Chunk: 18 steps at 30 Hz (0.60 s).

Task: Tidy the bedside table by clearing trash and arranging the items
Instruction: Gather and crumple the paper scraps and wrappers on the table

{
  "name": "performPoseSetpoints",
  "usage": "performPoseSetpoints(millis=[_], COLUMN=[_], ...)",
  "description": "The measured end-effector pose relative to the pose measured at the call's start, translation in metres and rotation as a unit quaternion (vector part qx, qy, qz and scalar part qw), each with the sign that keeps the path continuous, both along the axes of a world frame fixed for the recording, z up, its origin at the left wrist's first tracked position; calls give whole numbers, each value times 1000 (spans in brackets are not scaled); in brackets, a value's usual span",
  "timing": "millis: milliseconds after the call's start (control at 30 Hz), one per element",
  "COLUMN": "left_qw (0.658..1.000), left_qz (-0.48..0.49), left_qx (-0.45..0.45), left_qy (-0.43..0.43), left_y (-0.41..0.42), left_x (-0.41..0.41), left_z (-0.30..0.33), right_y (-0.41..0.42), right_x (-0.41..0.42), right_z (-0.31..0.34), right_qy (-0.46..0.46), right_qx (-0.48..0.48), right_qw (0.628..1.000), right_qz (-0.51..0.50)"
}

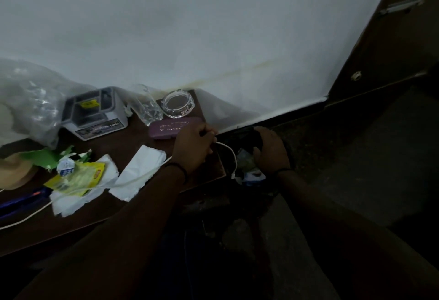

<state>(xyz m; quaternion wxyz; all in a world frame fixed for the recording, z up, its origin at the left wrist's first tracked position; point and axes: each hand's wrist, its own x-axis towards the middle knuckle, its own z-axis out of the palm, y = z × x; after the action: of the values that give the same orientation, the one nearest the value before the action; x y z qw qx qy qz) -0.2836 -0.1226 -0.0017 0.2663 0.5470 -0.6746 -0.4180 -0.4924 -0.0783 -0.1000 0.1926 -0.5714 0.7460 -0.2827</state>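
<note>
- Two hands at the right edge of the bedside table (pixel 133 138); left hand (pixel 193 147) over the table's right end, fingers curled round something small, apparently the white cable (pixel 231 157) that loops off the edge; exact contact hidden by the knuckles.
- Right hand (pixel 268 150) off the table, over the dark gap by the wall; fingers curled round a dark object (pixel 247 137); what it is cannot be told in this light.
- Trash lies well left of both hands: white tissue (pixel 140 173), yellow wrapper (pixel 80 176), green scraps (pixel 45 157); clear plastic bag (pixel 31 102) at far left.
- Items to keep stand at the back: grey box (pixel 95 114), glass tumbler (pixel 147 109), glass ashtray (pixel 177 105), purple case (pixel 175 127) just behind the left hand, long axis running left-right.
- Judgement: left hand is the nearer to the tissue, which lies to its lower left; cable runs across the tissue, so a pull could drag it.
</note>
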Motion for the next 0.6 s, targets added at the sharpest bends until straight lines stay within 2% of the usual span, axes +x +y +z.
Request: performPoseSetpoints(millis=[167, 233, 300, 433, 600], left_qw=[998, 995, 993, 982, 953], left_qz=[46, 48, 68, 155, 293], left_qx=[-41, -80, -95, -110, -76], left_qy=[-3, -36, -34, -18, -10], left_y=[21, 33, 44, 68, 87], left_x=[44, 71, 100, 169, 256], left_z=[28, 40, 50, 56, 46], right_y=[12, 16, 16, 10, -1], right_x=[36, 58, 82, 144, 234], right_z=[80, 110, 135, 171, 176], right_qy=[43, 66, 99, 140, 119], right_qx=[-91, -107, -125, -152, -164], right_qw=[993, 987, 977, 963, 952], right_qz=[65, 98, 138, 171, 229])
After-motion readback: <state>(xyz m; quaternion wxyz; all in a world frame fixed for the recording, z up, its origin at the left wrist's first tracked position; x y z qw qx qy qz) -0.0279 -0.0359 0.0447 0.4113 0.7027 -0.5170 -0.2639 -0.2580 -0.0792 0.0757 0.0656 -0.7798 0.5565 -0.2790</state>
